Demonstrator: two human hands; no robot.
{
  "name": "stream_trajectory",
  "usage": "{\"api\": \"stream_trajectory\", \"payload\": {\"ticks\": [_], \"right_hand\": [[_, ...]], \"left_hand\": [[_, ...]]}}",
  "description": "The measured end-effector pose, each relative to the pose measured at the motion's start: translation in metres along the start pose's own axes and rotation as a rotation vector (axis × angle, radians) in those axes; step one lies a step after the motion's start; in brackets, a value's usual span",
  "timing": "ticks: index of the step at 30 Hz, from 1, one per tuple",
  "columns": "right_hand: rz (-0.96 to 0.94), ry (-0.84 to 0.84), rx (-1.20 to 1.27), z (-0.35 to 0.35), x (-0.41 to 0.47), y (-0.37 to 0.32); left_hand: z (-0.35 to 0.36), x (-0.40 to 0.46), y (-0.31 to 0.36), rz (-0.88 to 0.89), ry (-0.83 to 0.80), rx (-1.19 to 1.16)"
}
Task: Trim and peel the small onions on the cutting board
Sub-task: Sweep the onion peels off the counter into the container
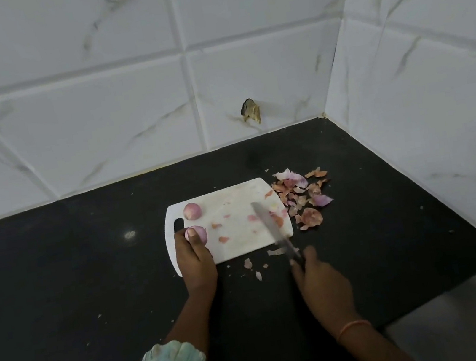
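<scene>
We see the left hand gripping one small pink peeled onion on the white plastic cutting board; another onion sits just behind; the right hand clasps a blurred steel knife.

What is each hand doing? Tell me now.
Left hand: fingers curled on the near onion.
Right hand: gripping the knife, blade over the cutting board.

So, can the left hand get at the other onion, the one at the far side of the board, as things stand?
Probably yes. The far onion lies bare on the cutting board, just beyond the near onion that the left hand holds; nothing covers it, but that hand must let go first.
</scene>
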State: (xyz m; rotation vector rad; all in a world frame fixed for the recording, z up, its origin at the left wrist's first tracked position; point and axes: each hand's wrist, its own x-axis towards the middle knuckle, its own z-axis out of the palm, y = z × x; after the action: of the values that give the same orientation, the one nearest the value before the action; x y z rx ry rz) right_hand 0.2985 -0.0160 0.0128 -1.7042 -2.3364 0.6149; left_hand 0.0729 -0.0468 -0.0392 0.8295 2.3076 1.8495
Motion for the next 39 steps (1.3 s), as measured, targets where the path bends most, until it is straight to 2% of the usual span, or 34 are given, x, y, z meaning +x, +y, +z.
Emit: {"api": "stream_trajectory", "payload": {"ticks": [3, 5, 11, 15, 20, 26, 29, 35, 39], "right_hand": [[0.138, 0.115, 0.082, -0.015, 0.009, 0.017], [0.129, 0.175, 0.128, -0.021, 0.011, 0.014], [-0.129, -0.006, 0.206, -0.001, -0.004, -0.05], [-0.178, -0.147, 0.173, 0.023, -0.015, -0.079], [-0.064, -0.078, 0.123, 0.024, 0.003, -0.048], [0.245, 0.156, 0.258, -0.017, 0.038, -0.002], [0.109, 0.161, 0.293, -0.017, 0.036, -0.025], [-0.098, -0.091, 0.211, 0.022, 0.026, -0.09], [-0.036, -0.063, 0.154, 0.03, 0.039, -0.077]], "left_hand": [[0.0, -0.002, 0.003, -0.005, -0.022, 0.004], [0.0, -0.002, 0.004, -0.01, -0.029, 0.004], [0.001, 0.001, 0.0, -0.034, -0.005, -0.01], [-0.001, -0.001, 0.005, -0.009, -0.009, 0.0], [0.0, -0.001, 0.003, -0.014, -0.022, 0.003], [-0.001, -0.002, 0.006, -0.02, -0.05, 0.021], [-0.001, -0.003, 0.01, -0.033, -0.061, 0.043], [-0.001, -0.003, 0.013, -0.064, -0.073, 0.059], [-0.003, -0.003, 0.012, -0.048, -0.06, 0.038]]}}
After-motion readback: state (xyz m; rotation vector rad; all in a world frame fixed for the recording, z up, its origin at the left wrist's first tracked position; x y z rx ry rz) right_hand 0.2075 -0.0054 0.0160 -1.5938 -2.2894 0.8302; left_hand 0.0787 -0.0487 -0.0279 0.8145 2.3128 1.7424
